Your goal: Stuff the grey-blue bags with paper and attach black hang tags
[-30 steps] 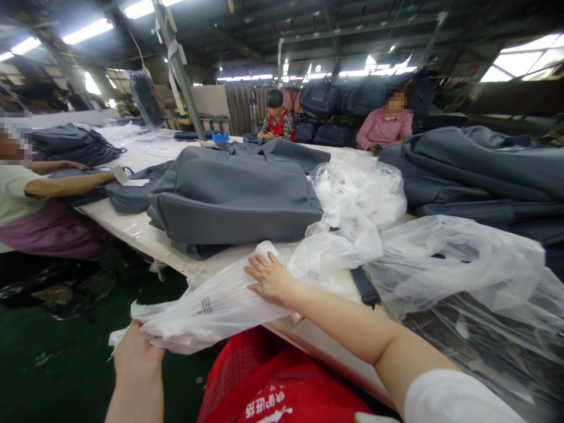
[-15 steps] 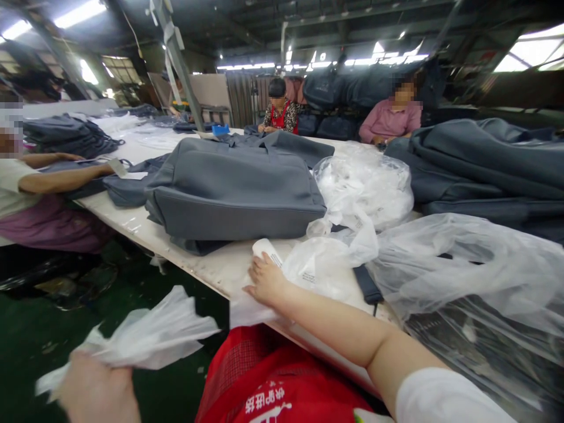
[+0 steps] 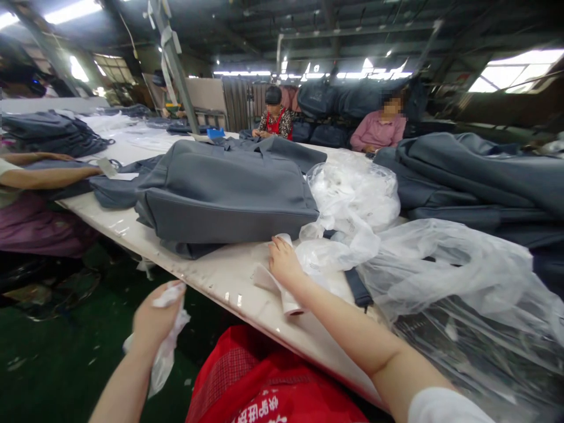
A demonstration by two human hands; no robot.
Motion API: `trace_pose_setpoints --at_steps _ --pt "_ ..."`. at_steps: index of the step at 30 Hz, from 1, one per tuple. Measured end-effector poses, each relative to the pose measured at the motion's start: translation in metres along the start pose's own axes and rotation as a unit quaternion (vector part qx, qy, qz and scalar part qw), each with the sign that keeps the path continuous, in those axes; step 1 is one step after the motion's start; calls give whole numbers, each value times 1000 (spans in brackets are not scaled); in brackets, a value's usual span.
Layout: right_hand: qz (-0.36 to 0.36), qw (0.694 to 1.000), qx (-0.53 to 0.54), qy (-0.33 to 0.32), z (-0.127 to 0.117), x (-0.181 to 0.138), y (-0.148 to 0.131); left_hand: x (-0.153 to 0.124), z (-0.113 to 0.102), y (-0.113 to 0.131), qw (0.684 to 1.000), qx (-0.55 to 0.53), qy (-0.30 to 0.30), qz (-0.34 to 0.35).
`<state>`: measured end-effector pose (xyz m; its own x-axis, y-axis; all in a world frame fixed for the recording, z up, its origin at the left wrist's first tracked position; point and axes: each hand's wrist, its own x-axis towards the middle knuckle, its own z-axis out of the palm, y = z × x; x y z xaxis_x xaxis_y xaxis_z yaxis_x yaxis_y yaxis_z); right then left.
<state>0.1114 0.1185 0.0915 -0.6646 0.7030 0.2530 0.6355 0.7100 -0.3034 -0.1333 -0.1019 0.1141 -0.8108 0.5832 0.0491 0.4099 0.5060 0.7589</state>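
My left hand (image 3: 156,317) is closed round a crumpled thin white plastic sheet (image 3: 164,367), held out over the floor just off the table edge. Part of the sheet hangs below the fist and part pokes out at the top. On the table, my right hand (image 3: 285,265) grips a white roll (image 3: 292,305) from above, fingers curled over its far end. A loose flap of the roll lifts at its left side, and the core shows at the near end. Right behind the roll lies a large grey-blue bag (image 3: 229,200), soft and bulging.
Beside the roll sit a heap of clear plastic bags (image 3: 352,197) and a dark folded strap-like piece (image 3: 358,288). Clear plastic sheeting (image 3: 449,264) covers the right side, with stacked grey-blue bags (image 3: 476,170) behind. A co-worker's arm (image 3: 53,176) reaches in at left; two people sit across the table.
My left hand has moved right and up, and the sheet in it is now bunched up. My right hand and the roll have shifted slightly right; the roll now lies more lengthwise towards me.
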Motion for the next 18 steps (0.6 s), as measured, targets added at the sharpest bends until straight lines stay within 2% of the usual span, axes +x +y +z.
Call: trace_pose_setpoints --at_steps 2,3,6,9,11,13,18 --pt "57 997 32 35 -1 -8 3 7 52 35 978 40 -155 131" --pt "89 994 43 44 -1 -14 5 10 80 54 968 32 -191 158" --pt "188 979 80 10 -1 -34 12 12 158 101 949 20 -255 183" --pt "250 957 130 -69 -3 -47 23 7 207 119 936 11 -311 166" --pt "254 952 143 -96 -7 -48 32 1 224 119 930 8 -336 150" --pt "234 961 112 -100 -14 -47 42 -5 231 114 928 14 -349 133" --pt "207 976 -10 -68 -42 -49 57 -13 231 104 920 36 -373 118"
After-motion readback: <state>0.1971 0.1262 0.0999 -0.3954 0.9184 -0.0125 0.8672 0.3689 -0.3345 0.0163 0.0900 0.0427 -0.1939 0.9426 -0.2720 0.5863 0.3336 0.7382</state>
